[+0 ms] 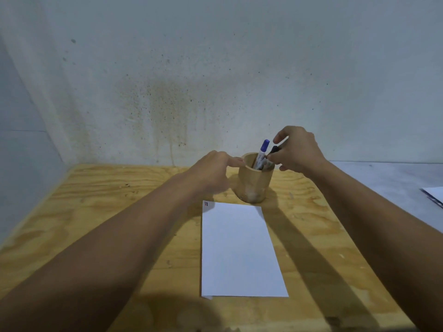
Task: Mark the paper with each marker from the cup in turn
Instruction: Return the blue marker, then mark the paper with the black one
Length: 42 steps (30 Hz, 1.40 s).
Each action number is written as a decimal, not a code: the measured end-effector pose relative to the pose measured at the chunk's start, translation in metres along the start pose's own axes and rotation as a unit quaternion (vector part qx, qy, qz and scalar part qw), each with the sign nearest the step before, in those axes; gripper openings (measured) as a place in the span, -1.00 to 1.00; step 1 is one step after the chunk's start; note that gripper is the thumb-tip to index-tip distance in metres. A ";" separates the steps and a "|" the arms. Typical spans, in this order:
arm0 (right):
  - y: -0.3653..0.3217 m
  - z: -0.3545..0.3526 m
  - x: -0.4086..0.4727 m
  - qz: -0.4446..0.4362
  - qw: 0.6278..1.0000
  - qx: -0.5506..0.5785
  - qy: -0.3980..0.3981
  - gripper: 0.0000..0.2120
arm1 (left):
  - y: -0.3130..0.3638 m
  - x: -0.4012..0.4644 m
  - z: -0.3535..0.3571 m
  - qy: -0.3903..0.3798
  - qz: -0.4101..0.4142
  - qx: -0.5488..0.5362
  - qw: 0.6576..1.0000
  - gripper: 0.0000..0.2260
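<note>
A wooden cup stands on the plywood table just beyond a white sheet of paper. A blue-capped marker leans out of the cup. Beside it a black marker sticks up, and my right hand has its fingertips closed on it above the cup's right rim. My left hand rests against the cup's left rim, a fingertip touching it, holding nothing. The paper bears small red and blue marks in its far left corner.
The plywood table ends at a stained wall behind the cup. A grey surface lies to the right, with the corner of another sheet at the frame's edge.
</note>
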State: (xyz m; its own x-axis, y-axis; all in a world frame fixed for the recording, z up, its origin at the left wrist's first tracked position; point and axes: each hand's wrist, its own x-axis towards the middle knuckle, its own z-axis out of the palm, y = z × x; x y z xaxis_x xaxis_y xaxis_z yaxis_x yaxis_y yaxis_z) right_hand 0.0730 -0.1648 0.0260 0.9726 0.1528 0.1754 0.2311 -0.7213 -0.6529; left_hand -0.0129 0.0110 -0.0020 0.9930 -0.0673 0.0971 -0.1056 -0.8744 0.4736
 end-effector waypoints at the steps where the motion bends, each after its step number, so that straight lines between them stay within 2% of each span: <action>1: 0.001 0.000 0.000 -0.006 1.000 0.008 -0.002 -0.68 | 0.000 0.000 -0.002 -0.006 0.002 0.001 1.000 -0.37; 7: -0.004 -0.014 -0.011 -0.049 0.997 0.048 0.039 -0.93 | -0.005 0.002 -0.001 -0.020 0.014 0.002 1.000 -0.33; 11: -0.013 -0.040 -0.022 -0.089 0.986 0.068 0.121 -0.92 | -0.011 0.006 0.007 -0.030 0.001 -0.011 0.999 -0.32; 13: -0.015 -0.053 -0.031 -0.090 0.974 0.129 0.162 -0.92 | -0.008 0.004 0.010 0.002 -0.003 -0.049 0.999 -0.39; 15: -0.017 -0.059 -0.045 -0.076 0.957 0.230 0.160 -0.91 | 0.003 -0.002 0.009 0.091 -0.018 -0.143 0.985 -0.58; 17: -0.019 -0.055 -0.060 -0.050 0.934 0.336 0.113 -0.88 | 0.017 -0.010 0.003 0.136 -0.040 -0.302 0.943 -0.78; 19: -0.020 -0.041 -0.072 -0.018 0.907 0.415 0.064 -0.91 | 0.026 -0.013 -0.001 0.097 -0.065 -0.471 0.874 -0.83; 21: -0.019 -0.024 -0.079 0.003 0.890 0.454 0.029 -0.95 | 0.029 -0.016 -0.003 0.079 -0.078 -0.591 0.799 -0.83; 23: -0.017 -0.009 -0.083 0.001 0.910 0.415 0.003 -0.94 | 0.027 -0.018 -0.004 0.091 -0.084 -0.656 0.745 -0.82; 24: -0.016 -0.002 -0.084 -0.006 0.926 0.378 -0.004 -0.94 | 0.027 -0.021 -0.005 0.096 -0.084 -0.663 0.737 -0.82; 25: -0.016 0.002 -0.085 -0.017 0.940 0.342 -0.001 -0.95 | 0.026 -0.023 -0.007 0.102 -0.083 -0.652 0.747 -0.81; 28: -0.025 0.004 -0.080 -0.045 0.948 0.315 0.024 -0.92 | 0.022 -0.031 -0.010 0.121 -0.074 -0.560 0.816 -0.80; 31: -0.034 0.001 -0.071 -0.042 0.941 0.334 -0.034 -0.84 | 0.020 -0.037 -0.008 0.112 -0.057 -0.493 0.861 -0.82; 33: -0.038 0.004 -0.066 -0.025 0.934 0.347 -0.079 -0.85 | 0.019 -0.038 -0.005 0.114 -0.057 -0.490 0.862 -0.83; 37: -0.035 0.014 -0.057 0.001 0.905 0.423 -0.043 -0.83 | 0.007 -0.044 -0.003 0.156 -0.090 -0.502 0.846 -0.83; 40: -0.043 0.044 -0.057 0.020 0.891 0.449 -0.061 -0.81 | -0.025 -0.055 -0.003 0.202 -0.121 -0.509 0.828 -0.87; 42: -0.041 0.053 -0.063 0.024 0.884 0.460 -0.085 -0.82 | -0.030 -0.057 -0.001 0.200 -0.119 -0.500 0.834 -0.89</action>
State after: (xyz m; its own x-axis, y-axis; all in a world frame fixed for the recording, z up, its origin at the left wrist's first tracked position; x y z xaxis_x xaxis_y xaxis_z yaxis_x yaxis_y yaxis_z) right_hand 0.0041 -0.1087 0.0024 0.9534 0.2935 0.0696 0.0380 0.1120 -0.9930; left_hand -0.0666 0.0411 -0.0207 0.9161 0.3916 0.0865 -0.0990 0.0117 0.9950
